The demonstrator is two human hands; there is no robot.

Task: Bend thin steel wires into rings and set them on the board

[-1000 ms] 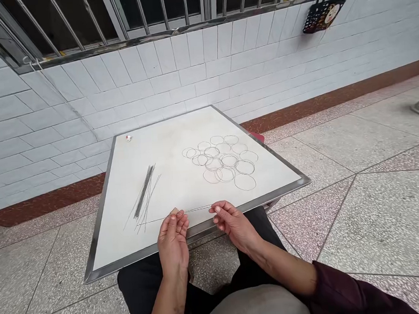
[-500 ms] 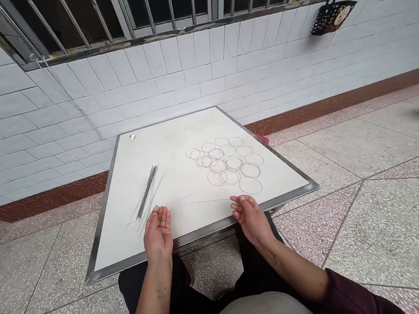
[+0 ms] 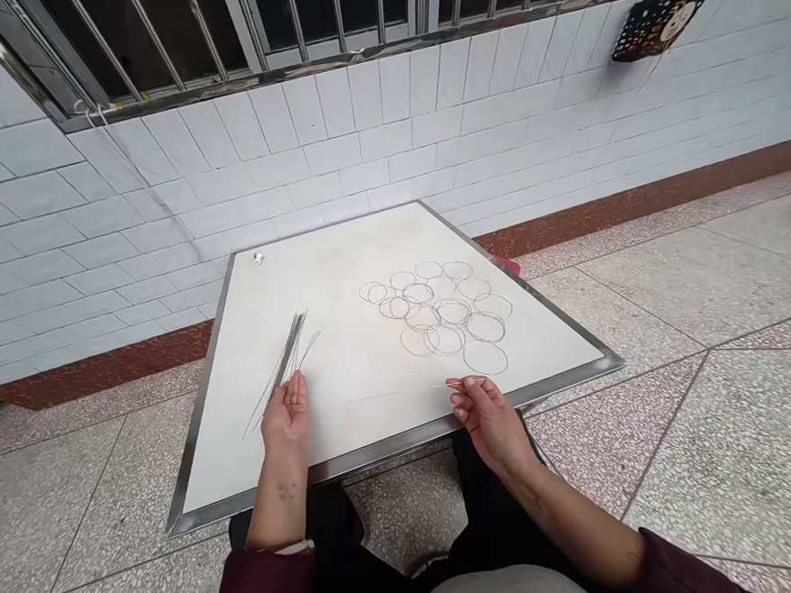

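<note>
My right hand (image 3: 492,421) pinches a thin metal wire (image 3: 437,386) between thumb and fingers near the table's front edge. The wire points left and is so fine that most of its length is hard to make out. My left hand (image 3: 287,414) is palm up with its fingers stretched out, over the lower part of a bundle of straight wires (image 3: 289,347). I see nothing held in it. Several overlapping wire rings (image 3: 486,357) lie on the right half of the white table (image 3: 338,246), beyond my right hand.
A metal rim (image 3: 392,441) edges the table. A small white and red object (image 3: 258,259) sits at its far left corner. Behind stands a white tiled wall (image 3: 333,174) with a barred window, where a dark patterned bag (image 3: 657,25) hangs. My legs are under the front edge.
My left hand has moved left, off the wire that stretched between both hands, to the bundle. My right hand keeps its pinch on the wire. The view has shifted slightly.
</note>
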